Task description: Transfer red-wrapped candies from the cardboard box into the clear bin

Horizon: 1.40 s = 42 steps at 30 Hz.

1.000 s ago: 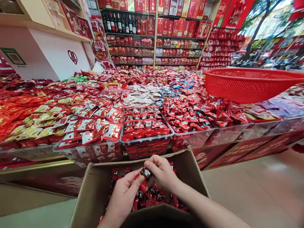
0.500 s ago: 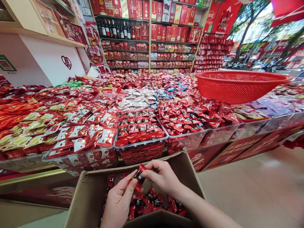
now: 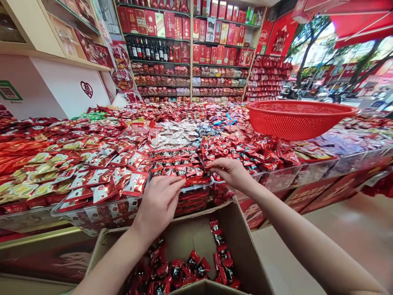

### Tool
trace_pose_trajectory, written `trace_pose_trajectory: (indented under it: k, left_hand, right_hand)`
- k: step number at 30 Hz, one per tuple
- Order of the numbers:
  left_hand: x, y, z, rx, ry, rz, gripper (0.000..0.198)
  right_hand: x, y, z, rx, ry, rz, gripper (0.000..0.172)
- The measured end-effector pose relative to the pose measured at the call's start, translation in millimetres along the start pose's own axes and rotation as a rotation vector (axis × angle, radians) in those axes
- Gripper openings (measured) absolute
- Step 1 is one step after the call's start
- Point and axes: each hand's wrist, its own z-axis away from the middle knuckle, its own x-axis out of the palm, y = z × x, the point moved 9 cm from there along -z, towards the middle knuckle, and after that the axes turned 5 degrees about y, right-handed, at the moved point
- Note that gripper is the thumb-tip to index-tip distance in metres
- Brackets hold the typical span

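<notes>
My left hand (image 3: 161, 198) reaches over the front left corner of a clear plastic tray (image 3: 196, 188) of red-and-black wrapped candies (image 3: 175, 162). Its fingers are pressed together and point right, tips down at the front row; what lies under them is hidden. At the tray's right edge my right hand (image 3: 229, 170) is closed in a pinch, with a small dark red wrapped candy (image 3: 208, 167) at its fingertips. Below both hands stands an open cardboard box (image 3: 242, 237), with more of the same candies (image 3: 181, 268) loose inside.
Trays of red-and-white packets (image 3: 104, 190) adjoin on the left, and red-and-blue wrapped sweets (image 3: 227, 149) on the right. A red mesh basket (image 3: 301, 119) rests on the sweets at right. Shelves of boxes and bottles (image 3: 147, 49) stand behind. Tiled floor (image 3: 331, 229) shows at lower right.
Both hands have moved up and forward from above the cardboard box to the clear tray, and have spread apart. They were together on one wrapped candy before. The view has shifted slightly.
</notes>
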Motion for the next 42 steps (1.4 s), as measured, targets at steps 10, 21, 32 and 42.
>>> trace_pose_trajectory:
  k: [10, 21, 32, 42]
  left_hand:
    - [59.6, -21.6, -45.0, -0.109, -0.344, -0.041, 0.021]
    - [58.9, -24.3, -46.2, -0.197, -0.426, -0.035, 0.023]
    - [54.8, -22.9, -47.4, -0.209, -0.419, -0.023, 0.022]
    - [53.5, -29.6, -49.9, -0.209, -0.437, -0.026, 0.021]
  right_hand:
    - [34.5, -3.0, -12.6, -0.032, -0.34, 0.198, 0.021]
    - [50.5, 4.9, -14.9, 0.002, -0.522, 0.263, 0.018]
    - [51.8, 0.3, -28.3, 0.018, -0.64, 0.284, 0.021]
    - [54.6, -6.0, -29.6, -0.047, -0.664, 0.294, 0.02]
